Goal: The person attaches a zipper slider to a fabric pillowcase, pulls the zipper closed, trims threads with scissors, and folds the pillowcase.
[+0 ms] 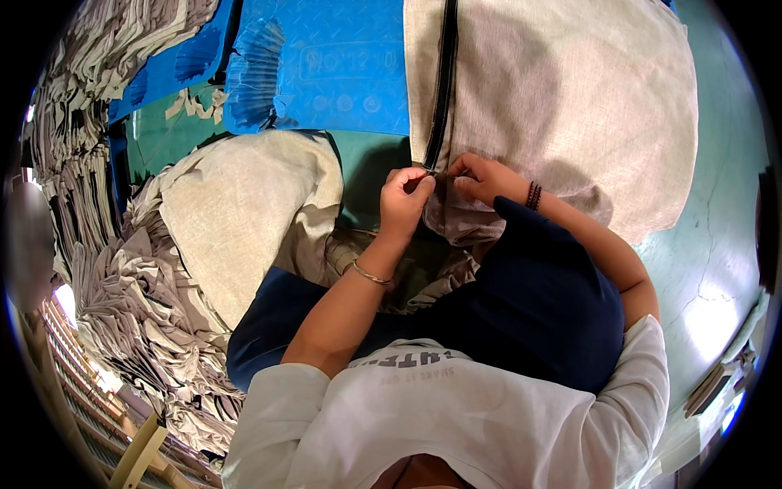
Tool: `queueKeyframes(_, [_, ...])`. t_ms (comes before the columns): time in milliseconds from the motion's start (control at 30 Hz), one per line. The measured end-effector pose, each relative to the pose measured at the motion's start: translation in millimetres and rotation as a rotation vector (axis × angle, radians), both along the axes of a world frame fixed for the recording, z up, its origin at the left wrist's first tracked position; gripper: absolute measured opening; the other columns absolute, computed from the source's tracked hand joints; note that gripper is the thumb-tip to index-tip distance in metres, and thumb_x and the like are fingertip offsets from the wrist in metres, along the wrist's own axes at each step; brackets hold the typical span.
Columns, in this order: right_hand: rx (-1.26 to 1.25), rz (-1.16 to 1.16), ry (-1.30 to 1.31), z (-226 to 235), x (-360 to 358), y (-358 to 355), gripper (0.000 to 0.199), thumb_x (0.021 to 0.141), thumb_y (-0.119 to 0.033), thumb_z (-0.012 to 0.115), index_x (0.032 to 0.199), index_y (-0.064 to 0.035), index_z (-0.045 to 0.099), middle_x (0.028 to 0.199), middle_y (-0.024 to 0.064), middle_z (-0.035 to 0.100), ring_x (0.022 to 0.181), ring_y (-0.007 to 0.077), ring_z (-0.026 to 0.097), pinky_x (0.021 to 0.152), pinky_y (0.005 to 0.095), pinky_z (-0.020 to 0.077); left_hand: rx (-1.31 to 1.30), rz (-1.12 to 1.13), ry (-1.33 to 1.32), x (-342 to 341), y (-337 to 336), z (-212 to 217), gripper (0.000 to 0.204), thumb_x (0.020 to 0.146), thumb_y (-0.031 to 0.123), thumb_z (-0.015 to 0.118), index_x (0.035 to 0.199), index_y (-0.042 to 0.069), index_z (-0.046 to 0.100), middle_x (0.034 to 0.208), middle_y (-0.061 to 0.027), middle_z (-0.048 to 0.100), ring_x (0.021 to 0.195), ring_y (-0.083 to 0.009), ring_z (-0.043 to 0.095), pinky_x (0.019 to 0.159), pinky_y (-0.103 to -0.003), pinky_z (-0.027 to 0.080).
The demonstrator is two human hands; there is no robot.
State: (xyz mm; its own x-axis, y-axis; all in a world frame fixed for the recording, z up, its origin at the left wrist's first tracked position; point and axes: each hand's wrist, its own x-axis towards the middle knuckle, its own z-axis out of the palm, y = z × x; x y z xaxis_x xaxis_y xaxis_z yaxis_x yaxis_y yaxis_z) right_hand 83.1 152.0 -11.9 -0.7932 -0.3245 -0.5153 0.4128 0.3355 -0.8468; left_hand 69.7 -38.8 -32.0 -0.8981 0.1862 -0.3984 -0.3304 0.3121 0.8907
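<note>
A large beige fabric cover [619,106] lies spread out ahead of me and to the right. Down its left part runs a black zipper [444,81], whose near end reaches my fingers. My left hand [403,196] pinches that end between thumb and forefinger. Close beside it, my right hand [482,178] has its fingers pinched together at the cover's near edge; what exactly sits between the fingertips is too small to tell. Below both hands, the cover's edge hangs in folds over my lap.
Blue plastic sheets [350,73] lie on the green floor [717,204] at the far side. Another beige cover [236,204] rests at my left, beside heaps of folded beige fabric pieces [138,318]. At lower left stands a slatted wooden structure [90,399].
</note>
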Motion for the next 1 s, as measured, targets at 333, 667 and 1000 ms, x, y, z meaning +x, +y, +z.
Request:
queueKeyframes(333, [0.077, -0.011, 0.1, 0, -2, -7, 0.015, 0.083, -0.015, 0.046, 0.092, -0.0037, 0.047, 0.066, 0.0076, 0.057, 0.059, 0.0177, 0.056, 0.056, 0.031, 0.0443, 0.189, 0.156, -0.296, -1, 7, 3, 0.002, 0.076, 0.001, 0.057, 0.078, 0.001, 0.058, 0.072, 0.001, 0.056, 0.066, -0.0047, 0.049, 0.061, -0.018, 0.039])
queueKeyframes(667, [-0.004, -0.096, 0.037, -6, -7, -12, 0.014, 0.081, -0.015, 0.051, 0.083, -0.0035, 0.043, 0.062, 0.0052, 0.053, 0.052, 0.0134, 0.053, 0.047, 0.0276, 0.0427, 0.233, 0.291, -0.399, 0, 13, 13, 0.001, 0.073, 0.001, 0.058, 0.074, 0.001, 0.057, 0.068, 0.0015, 0.054, 0.059, -0.0042, 0.045, 0.054, -0.018, 0.036])
queueKeyframes(1000, [-0.012, -0.105, 0.027, -9, -9, -11, 0.012, 0.081, -0.014, 0.051, 0.082, -0.0045, 0.044, 0.065, 0.0043, 0.052, 0.053, 0.0107, 0.051, 0.047, 0.0254, 0.0417, 0.202, 0.359, -0.478, 2, 12, 14, 0.002, 0.072, 0.003, 0.057, 0.073, 0.002, 0.058, 0.066, 0.0017, 0.053, 0.058, -0.0043, 0.044, 0.053, -0.018, 0.035])
